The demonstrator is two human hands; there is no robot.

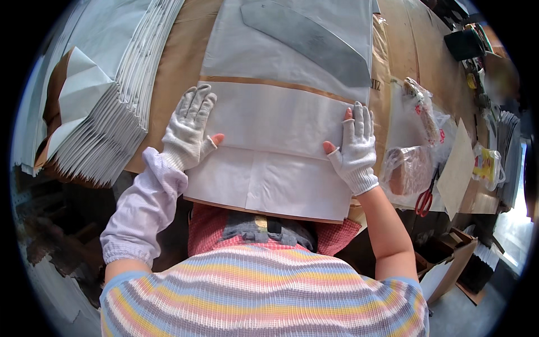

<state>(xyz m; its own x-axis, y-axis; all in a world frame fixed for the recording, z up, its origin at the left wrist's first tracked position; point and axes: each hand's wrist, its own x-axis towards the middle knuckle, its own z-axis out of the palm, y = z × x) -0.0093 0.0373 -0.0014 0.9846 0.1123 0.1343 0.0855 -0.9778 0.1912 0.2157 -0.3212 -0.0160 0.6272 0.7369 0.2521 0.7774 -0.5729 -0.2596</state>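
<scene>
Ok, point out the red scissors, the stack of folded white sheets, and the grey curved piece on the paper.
red scissors point(425, 197): head view, on the red handles.
stack of folded white sheets point(106, 121): head view, on the fanned edges.
grey curved piece point(309, 39): head view, on its middle.

Left hand point(190, 126): white knit work glove, ribbed cuff, thumb tip cut off (bare tip shows). Right hand point(357, 147): same white knit glove, ribbed cuff, thumb and one fingertip cut open. Left forearm: loose white sleeve cover point(144, 209), fine check weave, elastic gathered at upper end. Right forearm: no cover. Torso: short-sleeved ribbed knit top point(264, 292), horizontal pastel stripes (pink, yellow, blue, white). Below chest: red-and-white checked cloth point(209, 230), grey fabric over it.
</scene>
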